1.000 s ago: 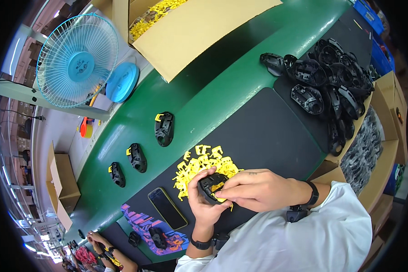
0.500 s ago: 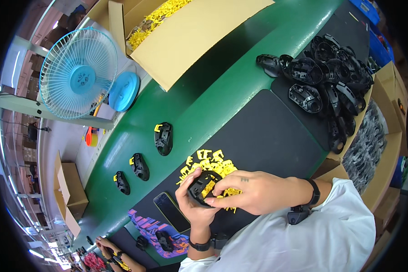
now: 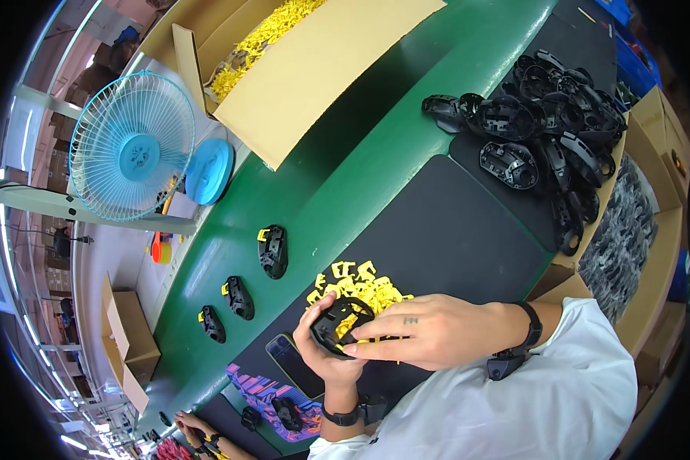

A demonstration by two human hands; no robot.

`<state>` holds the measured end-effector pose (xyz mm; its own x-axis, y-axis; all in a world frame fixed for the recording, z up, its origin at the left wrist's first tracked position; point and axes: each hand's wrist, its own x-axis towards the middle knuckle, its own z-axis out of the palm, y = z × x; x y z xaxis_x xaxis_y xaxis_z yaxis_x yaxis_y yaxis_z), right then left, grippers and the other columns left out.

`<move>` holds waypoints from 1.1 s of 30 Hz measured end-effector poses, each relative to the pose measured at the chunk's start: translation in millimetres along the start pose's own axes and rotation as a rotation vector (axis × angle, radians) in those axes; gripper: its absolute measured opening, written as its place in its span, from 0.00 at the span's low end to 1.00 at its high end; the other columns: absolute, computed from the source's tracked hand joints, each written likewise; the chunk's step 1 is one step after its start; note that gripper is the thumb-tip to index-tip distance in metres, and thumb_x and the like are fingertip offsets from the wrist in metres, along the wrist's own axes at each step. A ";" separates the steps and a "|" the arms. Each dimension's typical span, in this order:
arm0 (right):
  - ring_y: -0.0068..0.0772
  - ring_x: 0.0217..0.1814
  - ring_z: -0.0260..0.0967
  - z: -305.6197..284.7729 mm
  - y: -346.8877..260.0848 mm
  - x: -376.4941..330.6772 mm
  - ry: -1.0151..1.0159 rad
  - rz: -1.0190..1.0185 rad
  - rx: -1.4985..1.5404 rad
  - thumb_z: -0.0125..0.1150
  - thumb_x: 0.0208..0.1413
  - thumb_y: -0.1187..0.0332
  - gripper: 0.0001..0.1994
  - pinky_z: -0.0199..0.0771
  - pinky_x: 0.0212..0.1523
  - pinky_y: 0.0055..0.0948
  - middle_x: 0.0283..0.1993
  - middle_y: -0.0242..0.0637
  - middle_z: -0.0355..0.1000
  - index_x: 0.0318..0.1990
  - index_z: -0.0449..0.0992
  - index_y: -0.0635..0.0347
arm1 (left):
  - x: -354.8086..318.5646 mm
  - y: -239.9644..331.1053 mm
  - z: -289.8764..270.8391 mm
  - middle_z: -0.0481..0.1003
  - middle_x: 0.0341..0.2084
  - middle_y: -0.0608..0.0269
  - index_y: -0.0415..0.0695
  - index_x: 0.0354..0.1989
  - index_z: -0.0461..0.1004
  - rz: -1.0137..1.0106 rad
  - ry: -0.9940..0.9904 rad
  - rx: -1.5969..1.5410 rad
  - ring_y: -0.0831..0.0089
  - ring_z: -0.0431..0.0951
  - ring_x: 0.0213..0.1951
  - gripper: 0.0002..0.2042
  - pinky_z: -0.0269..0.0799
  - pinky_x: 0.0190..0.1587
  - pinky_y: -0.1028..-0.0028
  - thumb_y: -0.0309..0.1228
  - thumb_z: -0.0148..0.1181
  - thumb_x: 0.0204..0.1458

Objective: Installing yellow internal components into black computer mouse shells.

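Observation:
My left hand [image 3: 326, 356] is closed round a black mouse shell [image 3: 329, 323], tilted, with an opening through which yellow shows. My right hand [image 3: 429, 331] reaches across from the right, its fingers together and their tips on the shell's near side. A speck of yellow shows by those fingertips, but the fingers hide what they pinch, if anything. Just beyond both hands lies a heap of small yellow plastic clips [image 3: 372, 291] on the black mat [image 3: 445, 230].
Three black mouse shells with yellow clips, one here [image 3: 272, 251], stand on the green surface [image 3: 326, 218]. A phone [image 3: 293, 364] lies left of my hands. Black shells [image 3: 510, 165] are piled far right, beside a carton [image 3: 621, 230]. A blue fan [image 3: 134, 153] and another person's hands [image 3: 195, 429] are left.
My view has shifted slightly, so the fan and the three shells sit lower. My right fingers have straightened a little and slid toward the shell's near edge. The left hand keeps its hold.

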<state>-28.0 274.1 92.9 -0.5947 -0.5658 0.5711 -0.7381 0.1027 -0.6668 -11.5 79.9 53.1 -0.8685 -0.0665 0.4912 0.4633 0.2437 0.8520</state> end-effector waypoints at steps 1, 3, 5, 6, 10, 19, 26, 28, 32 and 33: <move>0.41 0.52 0.71 1.2 1.2 1.4 0.026 0.007 0.022 0.59 0.51 0.73 0.22 0.75 0.50 0.34 0.55 0.39 0.69 0.56 0.73 0.50 | 1.8 2.6 1.7 0.69 0.51 0.50 0.38 0.56 0.60 -0.105 -0.011 -0.114 0.57 0.72 0.55 0.40 0.66 0.61 0.56 0.51 0.72 0.42; 0.45 0.55 0.69 8.8 3.4 5.7 0.117 0.005 -0.031 0.61 0.51 0.73 0.23 0.74 0.53 0.37 0.58 0.42 0.66 0.57 0.73 0.47 | 1.5 9.4 7.9 0.66 0.55 0.51 0.37 0.60 0.58 -0.330 -0.026 -0.264 0.57 0.69 0.58 0.49 0.64 0.62 0.57 0.66 0.63 0.40; 0.56 0.62 0.63 18.8 14.3 1.3 0.129 0.009 0.071 0.64 0.50 0.72 0.27 0.69 0.58 0.43 0.65 0.49 0.56 0.60 0.71 0.38 | -13.9 -4.7 3.1 0.61 0.62 0.51 0.37 0.64 0.55 -0.417 -0.145 -0.337 0.59 0.65 0.61 0.51 0.61 0.64 0.58 0.72 0.51 0.45; 0.56 0.62 0.63 18.4 18.7 -4.8 0.131 0.010 0.058 0.64 0.50 0.72 0.27 0.69 0.58 0.43 0.65 0.49 0.56 0.60 0.71 0.38 | -16.4 0.2 9.7 0.59 0.64 0.52 0.37 0.66 0.54 -0.471 -0.192 -0.373 0.59 0.64 0.62 0.51 0.60 0.64 0.58 0.72 0.47 0.47; 0.57 0.61 0.63 2.8 36.0 -27.2 0.096 0.279 -0.305 0.66 0.48 0.70 0.29 0.68 0.60 0.42 0.64 0.53 0.58 0.60 0.69 0.49 | -18.5 -6.0 -1.2 0.63 0.58 0.47 0.33 0.60 0.64 -0.347 -0.221 -0.009 0.59 0.67 0.60 0.29 0.68 0.58 0.62 0.45 0.55 0.58; 0.42 0.49 0.70 -49.6 26.3 -56.0 -0.109 0.878 -0.422 0.65 0.51 0.56 0.13 0.71 0.46 0.35 0.45 0.35 0.74 0.37 0.79 0.54 | -33.0 -17.2 -33.2 0.72 0.36 0.54 0.34 0.41 0.70 -0.343 -0.063 -0.218 0.69 0.76 0.36 0.16 0.74 0.41 0.72 0.38 0.57 0.59; 0.49 0.61 0.65 -46.0 74.8 -62.2 -0.099 0.447 -0.434 0.62 0.53 0.61 0.21 0.65 0.61 0.40 0.57 0.47 0.70 0.53 0.74 0.59 | -44.4 -18.1 -27.6 0.72 0.33 0.54 0.34 0.38 0.70 -0.390 -0.042 -0.260 0.69 0.75 0.34 0.12 0.74 0.40 0.72 0.34 0.55 0.58; 0.51 0.65 0.61 -54.6 93.5 -48.5 -0.143 0.498 -0.402 0.62 0.53 0.62 0.23 0.61 0.66 0.42 0.64 0.51 0.64 0.56 0.72 0.58 | -45.8 -14.6 -25.7 0.73 0.33 0.54 0.34 0.38 0.71 -0.370 -0.043 -0.250 0.69 0.75 0.33 0.11 0.74 0.39 0.72 0.32 0.54 0.58; 0.55 0.61 0.63 -76.6 150.1 -14.1 0.038 0.564 -0.911 0.63 0.47 0.67 0.20 0.64 0.60 0.45 0.55 0.54 0.68 0.50 0.74 0.60 | -52.5 -17.5 -31.2 0.74 0.35 0.52 0.32 0.40 0.72 -0.354 -0.068 -0.273 0.68 0.77 0.36 0.10 0.75 0.42 0.71 0.28 0.55 0.57; 0.57 0.61 0.61 -86.1 171.6 -9.2 0.144 0.483 -1.062 0.64 0.46 0.68 0.21 0.61 0.62 0.47 0.54 0.56 0.67 0.51 0.72 0.60 | -54.3 -18.2 -32.4 0.74 0.34 0.52 0.32 0.40 0.72 -0.369 -0.070 -0.274 0.68 0.77 0.36 0.10 0.75 0.42 0.71 0.28 0.55 0.57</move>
<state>-176.6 367.3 14.4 -0.8659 -0.1909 0.4623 -0.2808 0.9504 -0.1336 32.9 47.7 16.8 -0.9895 -0.0335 0.1406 0.1421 -0.0493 0.9886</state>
